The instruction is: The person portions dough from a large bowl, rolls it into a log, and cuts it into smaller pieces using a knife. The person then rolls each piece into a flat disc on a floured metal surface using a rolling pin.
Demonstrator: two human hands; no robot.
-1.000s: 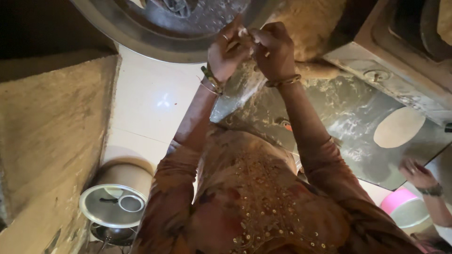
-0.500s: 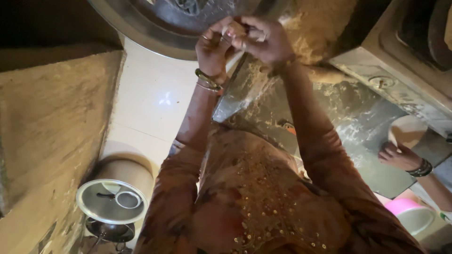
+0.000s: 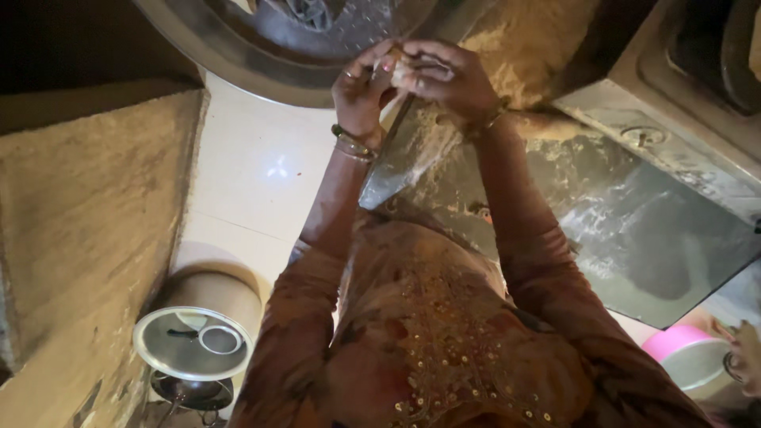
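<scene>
My left hand (image 3: 365,91) and my right hand (image 3: 448,79) meet in front of me, both wrapped around a small pale lump of dough (image 3: 400,70), mostly hidden by the fingers. They hover over the corner of a floury dark work slab (image 3: 634,230) and just below the rim of a large steel bowl (image 3: 261,55). Bangles sit on both wrists. My patterned brown sleeves fill the lower middle of the view.
A brown sack-like surface (image 3: 79,222) lies at left. A steel lidded pot (image 3: 193,342) stands on a small stand on the pale tiled floor (image 3: 254,174). A steel appliance edge (image 3: 682,103) is upper right. Another person's hand (image 3: 745,357) and a pink bowl (image 3: 686,353) are lower right.
My hands stay together on the dough and have shifted slightly upward in view. The round flat dough disc and the other person's hand on the slab have gone from the slab's right side.
</scene>
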